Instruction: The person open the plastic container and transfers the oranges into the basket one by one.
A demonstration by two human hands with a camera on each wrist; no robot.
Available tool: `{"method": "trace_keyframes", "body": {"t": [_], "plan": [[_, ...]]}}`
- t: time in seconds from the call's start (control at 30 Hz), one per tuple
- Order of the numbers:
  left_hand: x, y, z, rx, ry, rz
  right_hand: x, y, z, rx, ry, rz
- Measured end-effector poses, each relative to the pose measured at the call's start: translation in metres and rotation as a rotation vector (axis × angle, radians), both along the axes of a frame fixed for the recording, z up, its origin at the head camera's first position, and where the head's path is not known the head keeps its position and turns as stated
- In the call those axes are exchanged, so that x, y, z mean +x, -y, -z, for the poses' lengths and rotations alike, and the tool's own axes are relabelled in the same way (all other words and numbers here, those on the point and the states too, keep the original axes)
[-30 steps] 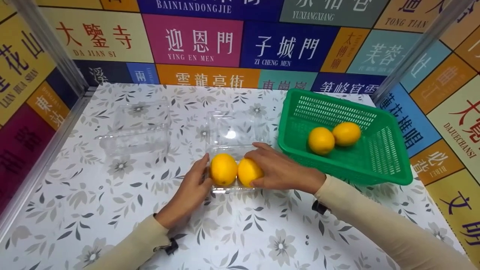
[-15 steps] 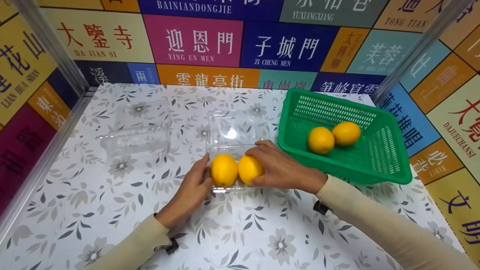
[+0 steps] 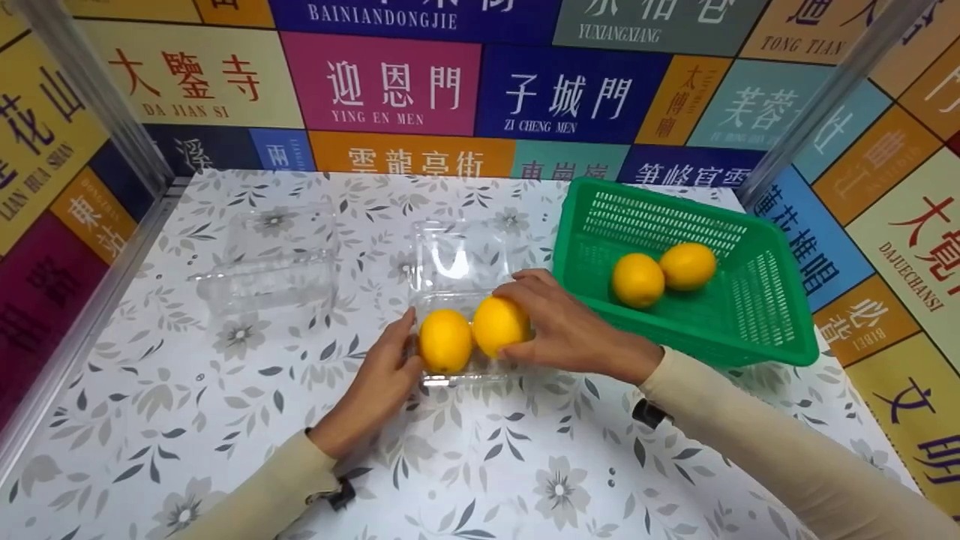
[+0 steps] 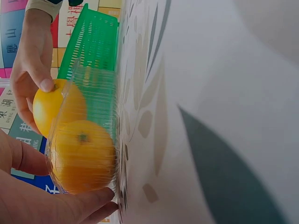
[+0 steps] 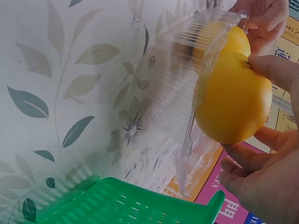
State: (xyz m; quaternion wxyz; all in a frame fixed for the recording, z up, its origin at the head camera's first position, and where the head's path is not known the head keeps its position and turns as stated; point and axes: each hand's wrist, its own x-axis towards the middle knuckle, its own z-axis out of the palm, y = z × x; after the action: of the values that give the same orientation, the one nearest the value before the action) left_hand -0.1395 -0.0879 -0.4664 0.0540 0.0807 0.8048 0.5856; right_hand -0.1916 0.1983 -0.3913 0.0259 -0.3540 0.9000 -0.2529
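My right hand (image 3: 574,326) grips an orange (image 3: 500,327) between thumb and fingers over the right side of an open clear plastic clamshell box (image 3: 442,379). In the right wrist view this orange (image 5: 233,100) sits partly above the box's rim. A second orange (image 3: 445,341) rests in the left side of the box. My left hand (image 3: 382,386) lies along the box's left wall, its fairly straight fingers touching it. The left wrist view has its thumb near the rim and fingertips low by the table. The box's lid (image 3: 459,255) lies folded back behind it.
A green plastic basket (image 3: 772,345) stands at the right with two oranges, one (image 3: 638,280) beside the other (image 3: 688,266). Another open clamshell box (image 3: 266,281) lies at the left. Patterned panels (image 3: 382,82) wall in the back and sides of the flower-print table (image 3: 315,480).
My right hand has raised its orange slightly, and that orange now stands a little higher than the other one. The left hand stays at the box's left side.
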Motion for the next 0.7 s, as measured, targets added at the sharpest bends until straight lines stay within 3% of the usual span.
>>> {"method": "trace_keyframes", "body": {"t": [0.17, 0.4, 0.7], "plan": [[0.0, 0.0, 0.0, 0.004, -0.02, 0.003, -0.002, -0.006, -0.003, -0.049, -0.045, -0.008], [0.001, 0.0, 0.0, 0.014, 0.007, 0.006, -0.004, -0.013, -0.015, -0.047, -0.085, 0.009], [0.001, 0.0, 0.0, -0.005, -0.008, 0.013, -0.009, -0.022, -0.027, 0.0, -0.056, 0.036]]}}
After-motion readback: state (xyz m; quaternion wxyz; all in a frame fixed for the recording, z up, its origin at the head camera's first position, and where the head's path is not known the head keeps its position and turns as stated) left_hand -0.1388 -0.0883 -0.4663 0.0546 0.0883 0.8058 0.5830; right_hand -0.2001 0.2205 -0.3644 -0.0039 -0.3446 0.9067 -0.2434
